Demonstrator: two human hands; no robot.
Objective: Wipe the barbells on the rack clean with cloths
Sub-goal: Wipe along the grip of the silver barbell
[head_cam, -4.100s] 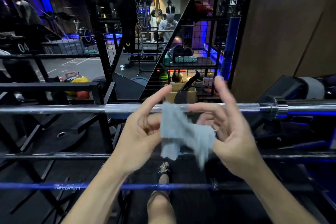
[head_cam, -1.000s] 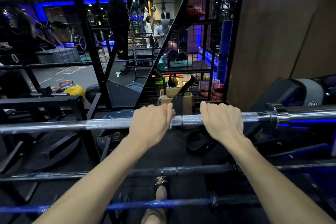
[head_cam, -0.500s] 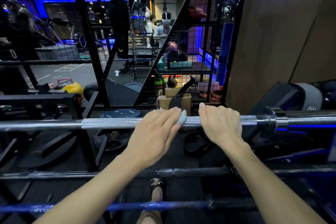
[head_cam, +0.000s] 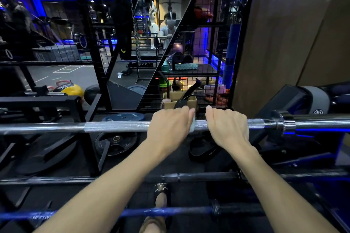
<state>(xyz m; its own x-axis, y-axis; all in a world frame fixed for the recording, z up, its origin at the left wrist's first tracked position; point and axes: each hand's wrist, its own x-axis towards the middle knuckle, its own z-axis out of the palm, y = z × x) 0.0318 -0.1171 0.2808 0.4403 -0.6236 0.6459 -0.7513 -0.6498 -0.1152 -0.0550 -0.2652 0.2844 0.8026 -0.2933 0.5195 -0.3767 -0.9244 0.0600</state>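
Left fingers: curled over the top of the silver barbell (head_cam: 117, 126), closed round a pale grey cloth (head_cam: 192, 126) and the bar together; only a small fold of cloth shows at the fingertips.
Right fingers: curled over the same bar, gripping it bare, just beside the cloth.
Left hand (head_cam: 169, 124): knuckles up, on the bar's knurled section near the middle of the view.
Right hand (head_cam: 228, 126): knuckles up, close to the left hand without touching it.
Silver barbell: runs level from the left edge to the right edge at chest height; bright chrome, with a rough knurled stretch under both hands and a smooth collar and thicker sleeve to the right.
Lower bars: a dark barbell (head_cam: 198, 177) lies level below the forearms; a blue-lit barbell (head_cam: 170, 212) lies lower again, nearer the person.
Rack (head_cam: 56, 104): black steel frame, to the left.
Beyond: a weight plate (head_cam: 116, 143) under the silver bar, a black wire mesh panel (head_cam: 198, 53) behind, a brown wall (head_cam: 293, 34) to the right.
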